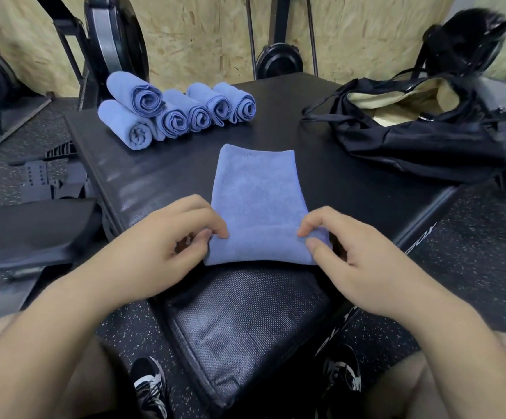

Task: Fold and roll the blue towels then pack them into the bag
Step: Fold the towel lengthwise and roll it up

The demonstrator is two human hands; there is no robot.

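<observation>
A folded towel (256, 195) lies flat in the middle of the padded platform (351, 176). The left hand (167, 240) pinches its near left corner, the right hand (354, 252) its near right corner. Behind and to the left sit the rolled towels (173, 111), side by side, one stacked on top. Far right on the platform, the bag (421, 140) lies open.

Even indoor light, wide-angle edge warp, slight softness.
</observation>
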